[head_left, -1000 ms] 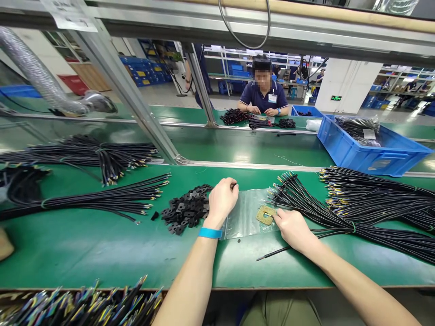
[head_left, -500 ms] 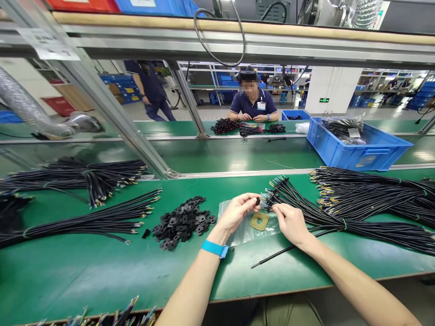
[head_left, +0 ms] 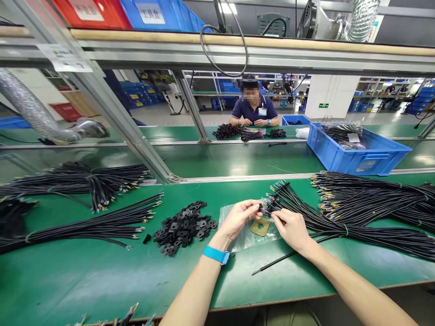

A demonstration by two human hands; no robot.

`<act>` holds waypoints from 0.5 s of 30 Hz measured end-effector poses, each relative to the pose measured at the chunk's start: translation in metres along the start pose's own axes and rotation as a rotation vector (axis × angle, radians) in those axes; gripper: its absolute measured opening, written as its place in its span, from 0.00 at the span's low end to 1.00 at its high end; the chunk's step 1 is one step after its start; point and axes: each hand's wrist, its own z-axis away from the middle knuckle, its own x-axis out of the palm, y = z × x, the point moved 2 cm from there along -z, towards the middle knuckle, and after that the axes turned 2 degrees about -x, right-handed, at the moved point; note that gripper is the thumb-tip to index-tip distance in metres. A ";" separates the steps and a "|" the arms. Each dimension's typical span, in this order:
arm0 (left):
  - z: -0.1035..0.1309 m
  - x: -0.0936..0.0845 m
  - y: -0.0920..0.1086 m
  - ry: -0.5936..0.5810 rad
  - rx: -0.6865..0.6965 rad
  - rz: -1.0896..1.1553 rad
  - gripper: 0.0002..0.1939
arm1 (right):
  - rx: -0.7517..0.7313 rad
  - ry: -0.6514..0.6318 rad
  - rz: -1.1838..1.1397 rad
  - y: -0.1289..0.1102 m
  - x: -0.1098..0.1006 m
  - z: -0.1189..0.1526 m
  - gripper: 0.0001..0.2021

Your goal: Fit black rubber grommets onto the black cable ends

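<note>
My left hand pinches a small black piece beside the stripped ends of a bundle of black cables. Close to its right, my right hand has its fingers closed on a cable end of that bundle. Under the hands lies a clear plastic bag with a yellowish square plate that has a round hole. Left of the bag is a pile of flat black pieces. A single black cable points toward the front edge.
More black cable bundles lie at the left and right of the green table. A blue bin stands behind on the right. A slanted metal post rises at the left. A person sits across.
The view has tilted up slightly, so things appear lower. Both hands stay at the cable ends with little movement. The walking person at the back left has moved mostly behind the post.
</note>
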 end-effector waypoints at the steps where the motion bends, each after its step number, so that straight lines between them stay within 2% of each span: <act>1: 0.000 0.000 0.000 0.003 0.002 -0.007 0.17 | 0.003 -0.001 0.000 0.000 0.000 0.000 0.13; 8: 0.001 -0.001 0.002 0.035 0.024 -0.186 0.18 | -0.014 0.062 0.015 0.001 -0.001 -0.001 0.13; 12: 0.002 0.003 -0.003 -0.063 -0.035 -0.209 0.20 | -0.098 0.068 0.078 0.001 0.000 0.000 0.13; 15: 0.001 0.005 -0.007 -0.078 -0.036 -0.211 0.20 | -0.132 0.039 0.142 0.002 0.002 0.001 0.15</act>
